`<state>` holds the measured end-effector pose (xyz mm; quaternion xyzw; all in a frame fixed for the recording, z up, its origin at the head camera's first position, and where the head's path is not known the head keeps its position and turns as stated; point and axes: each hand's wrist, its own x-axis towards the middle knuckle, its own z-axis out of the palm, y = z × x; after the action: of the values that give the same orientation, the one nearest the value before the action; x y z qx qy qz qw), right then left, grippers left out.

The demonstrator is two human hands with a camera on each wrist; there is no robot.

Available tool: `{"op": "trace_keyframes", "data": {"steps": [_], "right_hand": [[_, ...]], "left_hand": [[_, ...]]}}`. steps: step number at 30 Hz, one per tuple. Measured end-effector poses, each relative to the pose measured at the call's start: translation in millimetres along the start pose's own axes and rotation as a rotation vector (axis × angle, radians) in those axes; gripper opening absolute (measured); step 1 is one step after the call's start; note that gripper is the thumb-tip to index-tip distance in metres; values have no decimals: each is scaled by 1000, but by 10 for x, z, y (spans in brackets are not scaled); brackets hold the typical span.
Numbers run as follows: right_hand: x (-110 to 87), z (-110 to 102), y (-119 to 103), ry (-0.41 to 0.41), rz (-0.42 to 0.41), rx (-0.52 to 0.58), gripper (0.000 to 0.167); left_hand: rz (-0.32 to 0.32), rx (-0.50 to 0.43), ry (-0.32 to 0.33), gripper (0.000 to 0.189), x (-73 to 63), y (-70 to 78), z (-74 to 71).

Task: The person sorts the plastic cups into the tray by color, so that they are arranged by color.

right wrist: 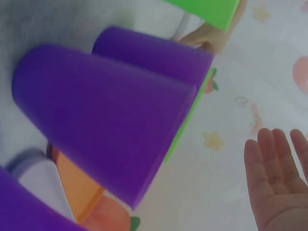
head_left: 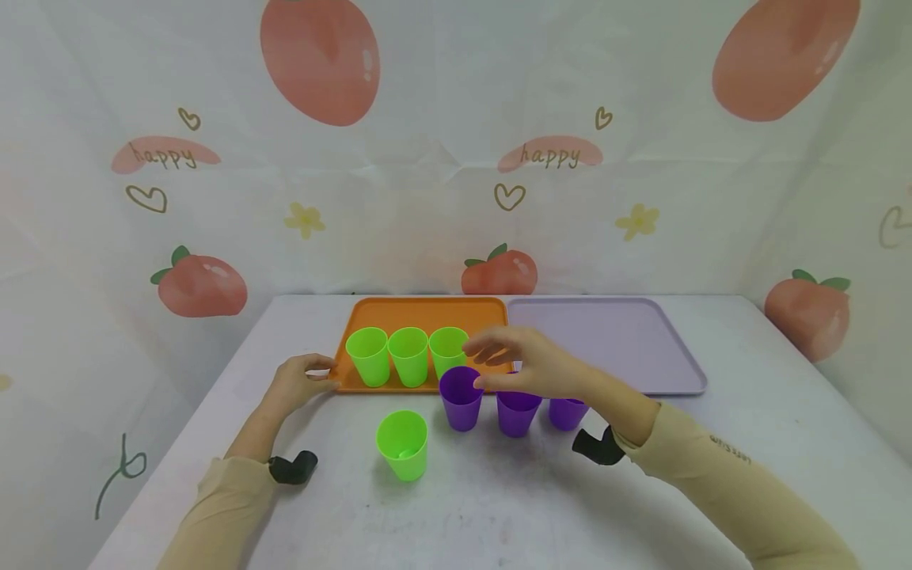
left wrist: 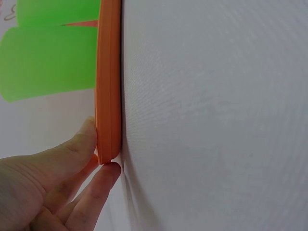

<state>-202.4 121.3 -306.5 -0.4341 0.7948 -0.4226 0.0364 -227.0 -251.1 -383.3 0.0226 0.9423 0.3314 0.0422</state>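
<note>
I have the left hand (head_left: 295,384) at the side edge of the orange tray (head_left: 427,313), its thumb on the rim and a finger curled against the outer edge, so I read that as a light pinch. Just right of those fingers, three green cups (head_left: 409,364) stand upright in a row on the tray, and I count that part as done.

My right hand (head_left: 527,360) holds nothing: the fingers are stretched and a little apart, the thumb well away from them, and it hangs over the purple cups (head_left: 516,417). All three of those stand upright below it on the desk (head_left: 335,522), off the near side of the trays. Beyond that hand and to its right lies the lilac tray (head_left: 598,336), with none of the purple cups on it.

A fourth green cup (head_left: 402,455) stands on the desk between my two hands, nearer the wearer than either. I'd judge the work under halfway: three cups are on a tray, and four are left off.
</note>
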Motion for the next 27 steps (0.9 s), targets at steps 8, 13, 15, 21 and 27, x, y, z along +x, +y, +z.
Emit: {"op": "trace_keyframes", "data": {"steps": [8, 13, 15, 21, 27], "right_hand": [[-111, 188, -33, 12, -20, 20, 41], [-159, 323, -50, 12, -4, 53, 41], [-171, 382, -55, 10, 11, 78, 41], [-184, 565, -51, 1, 53, 113, 43], [-170, 715, -39, 19, 15, 115, 45]], "left_hand": [[9, -2, 2, 44, 13, -12, 8], [4, -2, 1, 43, 6, -2, 3], [2, 0, 2, 43, 1, 3, 0], [6, 9, 2, 44, 2, 3, -9], [1, 3, -2, 45, 6, -6, -6]]}}
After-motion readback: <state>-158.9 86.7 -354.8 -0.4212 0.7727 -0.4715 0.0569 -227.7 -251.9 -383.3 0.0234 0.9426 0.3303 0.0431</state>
